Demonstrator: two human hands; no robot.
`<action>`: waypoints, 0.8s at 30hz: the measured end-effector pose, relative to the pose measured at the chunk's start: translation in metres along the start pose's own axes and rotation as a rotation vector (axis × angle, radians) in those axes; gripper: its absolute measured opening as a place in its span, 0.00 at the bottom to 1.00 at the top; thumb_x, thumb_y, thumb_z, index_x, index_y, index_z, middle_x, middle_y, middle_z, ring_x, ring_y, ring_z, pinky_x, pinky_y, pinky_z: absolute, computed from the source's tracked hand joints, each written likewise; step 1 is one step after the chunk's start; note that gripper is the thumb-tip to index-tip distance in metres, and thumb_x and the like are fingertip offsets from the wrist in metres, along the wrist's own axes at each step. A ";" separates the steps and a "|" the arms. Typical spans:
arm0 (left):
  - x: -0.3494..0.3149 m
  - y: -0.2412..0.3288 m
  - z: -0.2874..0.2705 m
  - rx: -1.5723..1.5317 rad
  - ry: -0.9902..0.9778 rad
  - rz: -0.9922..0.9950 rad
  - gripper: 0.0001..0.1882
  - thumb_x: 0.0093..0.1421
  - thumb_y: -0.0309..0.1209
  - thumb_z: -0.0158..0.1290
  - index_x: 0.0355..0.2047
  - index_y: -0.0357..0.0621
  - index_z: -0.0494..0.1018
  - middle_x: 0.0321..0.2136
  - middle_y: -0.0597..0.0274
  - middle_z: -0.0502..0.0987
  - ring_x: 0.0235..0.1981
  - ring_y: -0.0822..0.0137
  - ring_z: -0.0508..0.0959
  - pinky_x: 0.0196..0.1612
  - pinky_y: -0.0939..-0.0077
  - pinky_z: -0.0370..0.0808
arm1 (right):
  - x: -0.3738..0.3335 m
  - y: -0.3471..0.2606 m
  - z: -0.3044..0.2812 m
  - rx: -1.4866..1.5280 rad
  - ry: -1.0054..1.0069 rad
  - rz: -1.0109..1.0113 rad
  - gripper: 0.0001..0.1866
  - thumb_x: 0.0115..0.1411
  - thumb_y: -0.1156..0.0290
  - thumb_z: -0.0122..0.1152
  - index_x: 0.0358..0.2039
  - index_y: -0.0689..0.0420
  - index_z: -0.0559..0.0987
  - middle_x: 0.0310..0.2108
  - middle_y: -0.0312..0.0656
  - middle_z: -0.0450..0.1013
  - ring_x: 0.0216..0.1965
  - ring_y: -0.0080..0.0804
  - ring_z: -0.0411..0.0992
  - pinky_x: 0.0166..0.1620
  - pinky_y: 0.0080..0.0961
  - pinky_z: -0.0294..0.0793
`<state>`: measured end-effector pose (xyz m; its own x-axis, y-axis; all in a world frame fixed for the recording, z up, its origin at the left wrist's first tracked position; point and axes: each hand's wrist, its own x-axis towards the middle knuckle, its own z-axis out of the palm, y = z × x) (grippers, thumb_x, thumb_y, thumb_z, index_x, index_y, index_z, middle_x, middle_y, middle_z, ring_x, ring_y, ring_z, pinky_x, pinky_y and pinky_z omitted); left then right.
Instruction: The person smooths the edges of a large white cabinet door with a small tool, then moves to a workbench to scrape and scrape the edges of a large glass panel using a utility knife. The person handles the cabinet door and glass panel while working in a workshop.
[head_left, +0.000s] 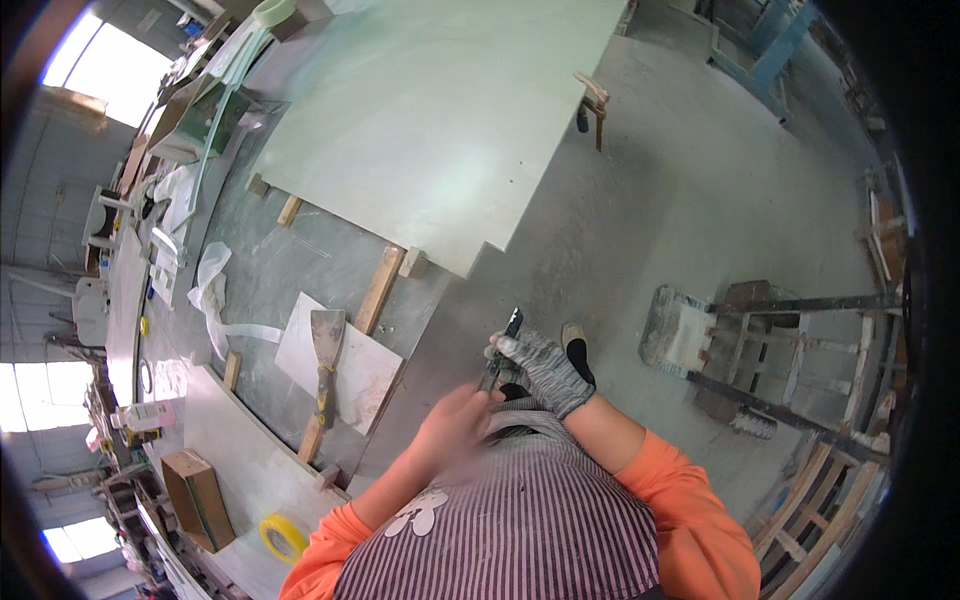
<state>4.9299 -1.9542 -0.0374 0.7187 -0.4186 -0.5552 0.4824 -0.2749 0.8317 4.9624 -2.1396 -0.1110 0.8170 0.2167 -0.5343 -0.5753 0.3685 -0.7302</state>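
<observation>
My right hand (pixel 548 372), in a grey knitted glove, is closed around a slim dark utility knife (pixel 513 325) in front of my apron. The tip of the knife points up and away from me. My bare left hand (pixel 458 425) is at the knife's lower end, smeared by motion, so its fingers cannot be made out. To the left of my hands, a putty knife (pixel 326 360) with a wide blade and yellow-and-black handle lies across a pale offcut board (pixel 375 375) on the grey worktable.
A large pale panel (pixel 420 120) rests on wooden blocks ahead, its notched corner nearest me. A wooden strip (pixel 380 290) lies under it. At left are yellow tape (pixel 283 538), a cardboard box (pixel 197 500) and crumpled white film (pixel 212 285). A metal-framed cart (pixel 800 340) stands right.
</observation>
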 end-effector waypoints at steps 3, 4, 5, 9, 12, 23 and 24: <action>-0.004 -0.008 0.000 0.004 -0.011 0.020 0.14 0.73 0.35 0.41 0.43 0.37 0.70 0.16 0.69 0.63 0.13 0.77 0.59 0.16 0.81 0.56 | 0.002 0.005 0.001 0.273 0.083 0.209 0.12 0.63 0.65 0.61 0.41 0.59 0.79 0.38 0.40 0.77 0.40 0.30 0.76 0.44 0.28 0.77; -0.006 -0.010 -0.001 0.011 -0.018 0.045 0.13 0.73 0.35 0.41 0.42 0.37 0.70 0.16 0.70 0.63 0.13 0.77 0.59 0.16 0.81 0.56 | 0.004 0.004 0.000 0.343 0.117 0.286 0.10 0.64 0.71 0.61 0.43 0.61 0.77 0.38 0.42 0.76 0.41 0.33 0.76 0.45 0.29 0.78; -0.008 -0.011 -0.002 0.010 -0.020 0.042 0.13 0.73 0.35 0.41 0.42 0.37 0.69 0.16 0.70 0.63 0.13 0.77 0.59 0.16 0.81 0.55 | 0.007 0.003 -0.003 0.463 0.107 0.210 0.09 0.64 0.71 0.60 0.42 0.61 0.77 0.36 0.41 0.77 0.40 0.33 0.76 0.44 0.28 0.78; -0.016 -0.009 -0.007 0.025 -0.030 -0.002 0.13 0.73 0.34 0.40 0.42 0.36 0.69 0.16 0.70 0.62 0.13 0.77 0.58 0.16 0.81 0.55 | 0.022 -0.003 -0.021 0.312 0.069 0.134 0.09 0.64 0.65 0.60 0.36 0.59 0.78 0.30 0.38 0.76 0.32 0.30 0.75 0.33 0.24 0.75; -0.023 -0.002 -0.010 0.073 -0.052 0.026 0.14 0.73 0.34 0.39 0.43 0.35 0.69 0.17 0.70 0.62 0.14 0.77 0.58 0.17 0.81 0.55 | 0.043 0.001 -0.042 0.271 0.217 0.063 0.13 0.62 0.57 0.61 0.30 0.53 0.81 0.28 0.34 0.77 0.25 0.23 0.72 0.27 0.21 0.73; -0.021 0.008 -0.011 -0.357 0.099 -0.249 0.16 0.74 0.36 0.38 0.43 0.36 0.70 0.16 0.68 0.63 0.14 0.76 0.58 0.17 0.81 0.55 | 0.040 0.024 -0.072 -0.735 0.074 0.030 0.28 0.57 0.58 0.67 0.52 0.62 0.74 0.46 0.51 0.76 0.47 0.43 0.75 0.55 0.35 0.72; -0.021 0.008 -0.011 -0.324 0.090 -0.186 0.16 0.74 0.36 0.38 0.43 0.36 0.70 0.16 0.68 0.63 0.14 0.76 0.58 0.17 0.81 0.55 | 0.036 0.022 -0.071 -0.838 0.058 0.007 0.29 0.56 0.57 0.67 0.54 0.61 0.73 0.48 0.52 0.75 0.50 0.45 0.74 0.57 0.35 0.71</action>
<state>4.9246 -1.9382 -0.0191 0.6378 -0.3058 -0.7069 0.7320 -0.0449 0.6798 4.9763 -2.1879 -0.1765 0.8231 0.1617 -0.5443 -0.4373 -0.4311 -0.7893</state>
